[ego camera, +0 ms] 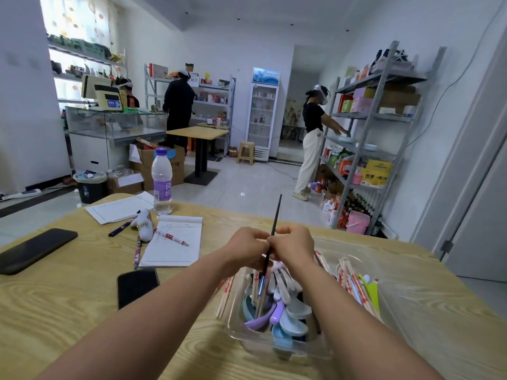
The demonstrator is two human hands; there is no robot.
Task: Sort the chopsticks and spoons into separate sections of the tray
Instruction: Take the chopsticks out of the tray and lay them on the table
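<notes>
A clear plastic tray stands on the wooden table in front of me. Its near-left section holds pastel spoons mixed with wooden chopsticks. The right section holds more wooden chopsticks with red print and some green and blue pieces. Above the tray, my left hand and my right hand meet and both pinch a dark chopstick that stands nearly upright, its tip pointing up and its lower end down among the spoons.
Left of the tray lie two black phones, a notepad with pens, loose paper and a water bottle. Beyond the table, people stand at shelves across the tiled floor.
</notes>
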